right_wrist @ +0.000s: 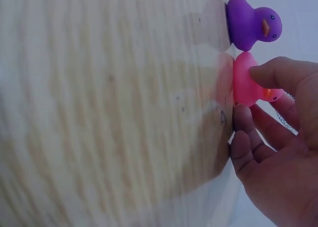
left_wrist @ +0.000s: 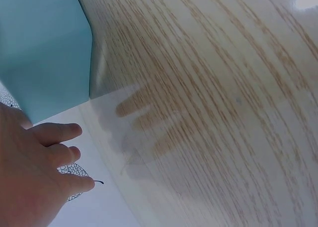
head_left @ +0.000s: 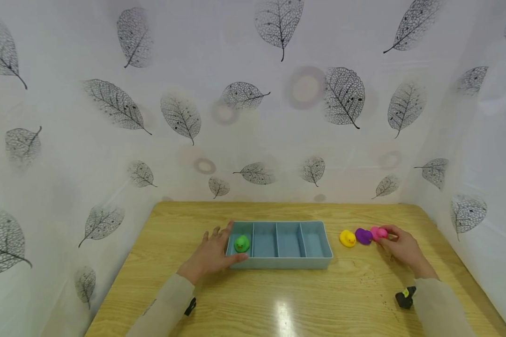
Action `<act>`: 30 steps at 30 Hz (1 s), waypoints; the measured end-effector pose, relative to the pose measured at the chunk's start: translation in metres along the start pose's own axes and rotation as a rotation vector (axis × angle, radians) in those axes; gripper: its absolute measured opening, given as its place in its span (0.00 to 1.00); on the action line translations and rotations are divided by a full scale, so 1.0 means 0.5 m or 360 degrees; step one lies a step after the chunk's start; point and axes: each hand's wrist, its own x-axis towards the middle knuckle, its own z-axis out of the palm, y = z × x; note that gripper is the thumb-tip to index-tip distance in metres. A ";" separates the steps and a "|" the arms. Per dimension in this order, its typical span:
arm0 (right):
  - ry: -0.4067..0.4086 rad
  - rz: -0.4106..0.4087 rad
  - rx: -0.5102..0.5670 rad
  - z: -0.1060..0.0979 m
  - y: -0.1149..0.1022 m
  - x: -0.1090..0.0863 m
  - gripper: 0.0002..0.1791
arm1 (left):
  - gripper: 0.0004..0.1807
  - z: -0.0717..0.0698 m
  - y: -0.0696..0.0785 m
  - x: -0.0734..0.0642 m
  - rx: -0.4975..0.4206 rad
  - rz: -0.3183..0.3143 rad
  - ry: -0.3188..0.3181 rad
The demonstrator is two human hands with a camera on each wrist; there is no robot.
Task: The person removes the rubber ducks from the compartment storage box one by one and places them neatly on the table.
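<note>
My left hand point(head_left: 211, 249) lies against the left end of a blue-grey four-compartment tray point(head_left: 278, 263), thumb at the front rim and forefinger near the back corner. Its other fingers point(left_wrist: 62, 132) extend loosely beside the tray wall in the left wrist view. A green rubber duck point(head_left: 241, 243) sits in the leftmost compartment. Over at the right, my right hand point(head_left: 404, 248) pinches a pink rubber duck point(right_wrist: 243, 83) between thumb and fingers, at the table surface. A purple rubber duck point(right_wrist: 243, 23) stands just left of the pink one, and a yellow rubber duck point(head_left: 347, 238) is left of that.
The wooden table point(head_left: 253, 299) meets a pale leaf-patterned curtain point(head_left: 253, 140) at the back and sides. Black wrist devices show at both sleeves. The three compartments right of the green duck hold nothing.
</note>
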 end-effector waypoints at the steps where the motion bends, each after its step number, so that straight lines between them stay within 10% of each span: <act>1: 0.0005 -0.0002 -0.0005 0.000 0.001 0.000 0.29 | 0.66 0.000 0.001 0.000 0.0000 0.0001 -0.0001; 30: 0.0251 -0.0160 0.0040 -0.043 -0.065 -0.013 0.32 | 0.65 0.000 0.004 0.002 0.0011 -0.0007 0.0008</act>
